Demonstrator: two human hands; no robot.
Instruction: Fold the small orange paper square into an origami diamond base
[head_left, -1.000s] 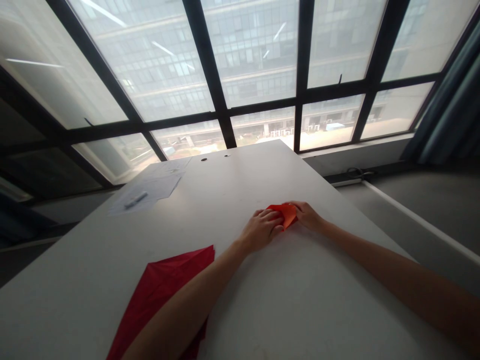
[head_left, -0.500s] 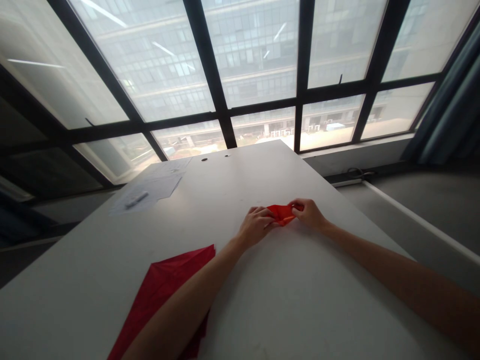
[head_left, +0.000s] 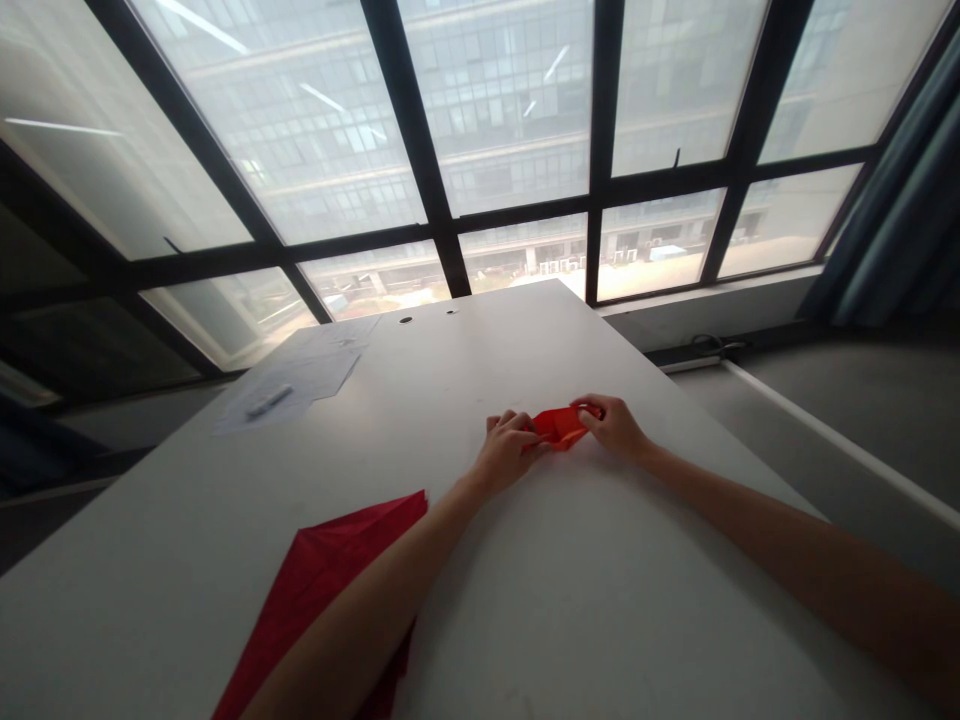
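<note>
A small piece of folded orange-red paper (head_left: 559, 425) is held between my two hands, just above or on the white table (head_left: 600, 570). My left hand (head_left: 511, 448) grips its left end with bent fingers. At its right end, my right hand (head_left: 609, 424) pinches the paper between thumb and fingers. Parts of both ends are hidden behind my fingers. A larger dark red sheet (head_left: 330, 570), with creases in it, lies on the table to the left, partly under my left forearm.
White paper sheets (head_left: 322, 375) lie at the far left of the table, with a small whitish object (head_left: 268, 402) on them. Two small holes (head_left: 406, 320) mark the tabletop's far end. Beyond stand dark-framed windows, with a blue curtain (head_left: 862, 240) at the right.
The fingers of my left hand have shifted slightly on the orange-red paper, and its middle looks a little more opened out. The whole view has moved slightly.
</note>
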